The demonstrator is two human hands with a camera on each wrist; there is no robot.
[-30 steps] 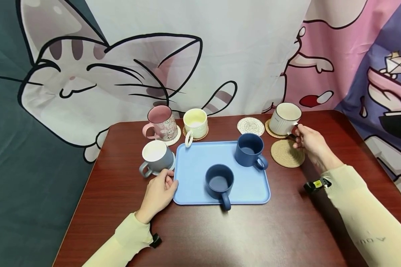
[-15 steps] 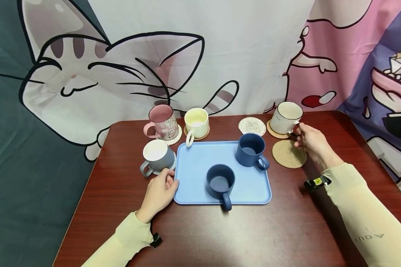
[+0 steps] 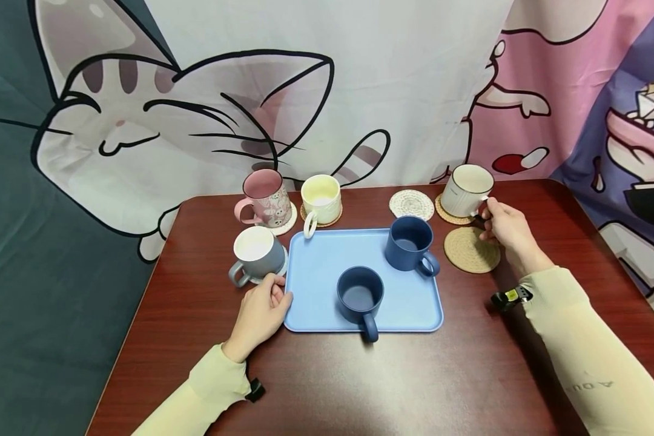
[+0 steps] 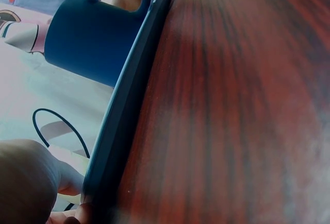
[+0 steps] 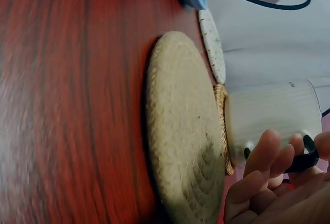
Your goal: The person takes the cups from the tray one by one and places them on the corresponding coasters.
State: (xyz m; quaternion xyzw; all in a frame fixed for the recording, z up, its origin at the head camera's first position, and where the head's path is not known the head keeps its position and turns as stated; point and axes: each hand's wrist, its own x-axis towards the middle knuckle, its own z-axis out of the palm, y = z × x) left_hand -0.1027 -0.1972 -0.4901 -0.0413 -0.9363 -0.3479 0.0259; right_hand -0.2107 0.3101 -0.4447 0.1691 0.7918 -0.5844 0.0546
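My right hand [image 3: 511, 232] grips the handle of a ribbed white mug [image 3: 465, 192], which stands upright on a woven coaster [image 5: 220, 126] at the back right. In the right wrist view the fingers curl about the dark-looking handle. My left hand [image 3: 258, 312] pinches the left rim of a light blue tray [image 3: 327, 260], close to a grey mug [image 3: 258, 257]. Two dark blue mugs are on the tray: one mug [image 3: 409, 243] at its back right, another mug [image 3: 360, 295] near its front edge. The left fingertips are partly hidden in the left wrist view.
Behind the tray, a pink mug [image 3: 267, 197] and a pale yellow mug [image 3: 320, 200] stand on coasters. A white coaster [image 3: 411, 204] and a tan coaster [image 3: 471, 249] lie bare right of them. A printed curtain [image 3: 403, 91] hangs along the table's back edge.
The right wrist and forearm have shifted slightly to the left, with the hand still on the mug handle. The mugs, the tray and the left hand keep their places.
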